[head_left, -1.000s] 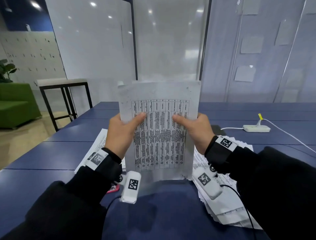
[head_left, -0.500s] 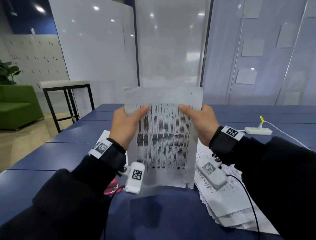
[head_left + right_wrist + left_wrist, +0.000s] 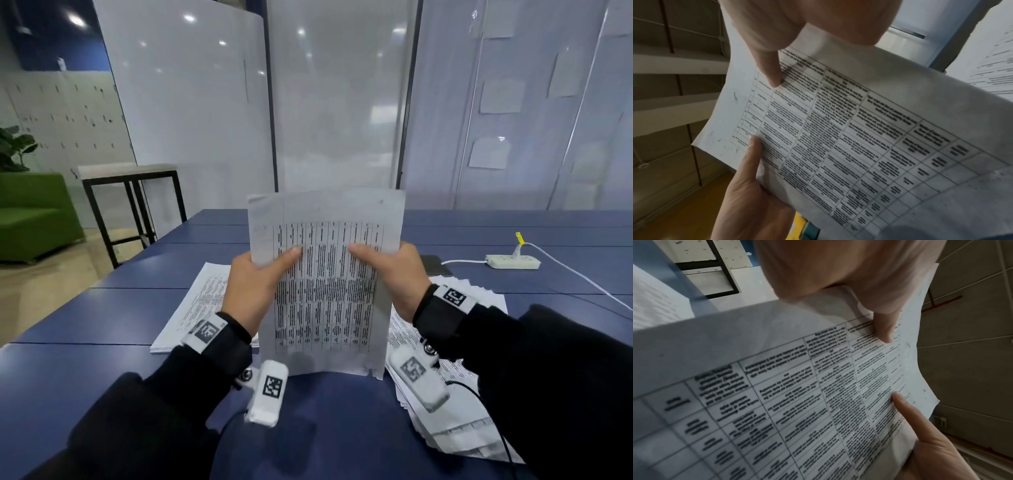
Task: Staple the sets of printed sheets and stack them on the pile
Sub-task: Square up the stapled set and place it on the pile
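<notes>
Sheets [image 3: 329, 291] stand upright between your two hands in the head view, their bottom edge resting on the blue table [image 3: 102, 315] in front of you. Your left hand [image 3: 255, 284] pinches the left margin and your right hand [image 3: 394, 277] the right margin, each thumb laid across the printed face, the other fingers hidden behind the paper. You hold one set; how many leaves are in it cannot be told, though a ragged lower right corner suggests more than one. Two more lots of paper lie on the table: a neat stack [image 3: 195, 301] to the left, and a loose, fanned heap [image 3: 455, 404] to the right. No stapler can be made out in this view.

From the left wrist, the set [image 3: 797, 394] bows gently away from you. Your left thumb [image 3: 885, 327] presses flat on the table of text, and your right thumb [image 3: 906, 408] comes in from the opposite edge.

From the right wrist, the same set [image 3: 838, 129] appears with your right thumb [image 3: 770, 71] on the print and your left thumb [image 3: 754, 152] below it.

Expect the paper to be light, limp and apt to slide leaf over leaf. Judging by that, grip both side margins firmly, square the edges against the table, then pinch close to the corner you mean to staple.
</notes>
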Tool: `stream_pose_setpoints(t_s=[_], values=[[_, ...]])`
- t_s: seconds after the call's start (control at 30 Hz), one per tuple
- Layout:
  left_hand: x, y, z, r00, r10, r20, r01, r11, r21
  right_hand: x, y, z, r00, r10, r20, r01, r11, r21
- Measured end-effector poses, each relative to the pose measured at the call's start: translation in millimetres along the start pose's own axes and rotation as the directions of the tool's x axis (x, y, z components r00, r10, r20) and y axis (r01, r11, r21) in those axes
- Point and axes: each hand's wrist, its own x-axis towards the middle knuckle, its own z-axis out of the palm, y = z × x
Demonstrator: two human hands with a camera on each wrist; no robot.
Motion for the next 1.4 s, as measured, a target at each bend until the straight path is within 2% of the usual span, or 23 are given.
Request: stream_pose_setpoints(t_s=[0.27,0.43,0.67,0.83,0.93,1.07,1.17,1.3,1.33,1.4], values=[[-6,-8,4,1.000,-0.015,0.002,0.015,1.000,0.006,0,0,-2,1.000,-0.022,0.009,0.023,0.999,-0.032],[-11,-24,1,0.998,-0.051,0.037,0.048,0.996,0.076,-3,17,-6,0.999,0.018,0.044,-0.017,0.999,-0.029],[-16,-19,1,0.995,-0.076,0.064,0.070,0.994,0.083,-2,25,-2,0.996,0.046,0.075,-0.043,0.998,-0.036],[-7,-19,-9,0.985,-0.140,0.101,0.129,0.985,0.112,2,15,-6,0.996,0.050,0.074,-0.048,0.998,-0.032],[-7,-17,-15,0.964,-0.204,0.171,0.191,0.977,0.093,0,15,-11,0.986,0.118,0.115,-0.118,0.993,-0.010],[-21,-25,-28,0.926,-0.306,0.222,0.292,0.952,0.096,-12,30,-11,0.946,0.257,0.198,-0.272,0.961,0.049],[-29,-31,-52,0.907,-0.360,0.217,0.342,0.932,0.116,-18,38,1,0.907,0.316,0.278,-0.320,0.947,-0.030],[-36,-23,-112,0.923,-0.375,0.083,0.352,0.913,0.207,-14,47,25,0.802,0.463,0.378,-0.413,0.886,-0.210],[-37,-20,-132,0.926,-0.374,0.041,0.356,0.906,0.231,-13,50,33,0.784,0.479,0.395,-0.425,0.878,-0.222],[-41,-12,-172,0.936,-0.351,-0.031,0.344,0.893,0.289,-12,56,52,0.780,0.483,0.399,-0.410,0.875,-0.256]])
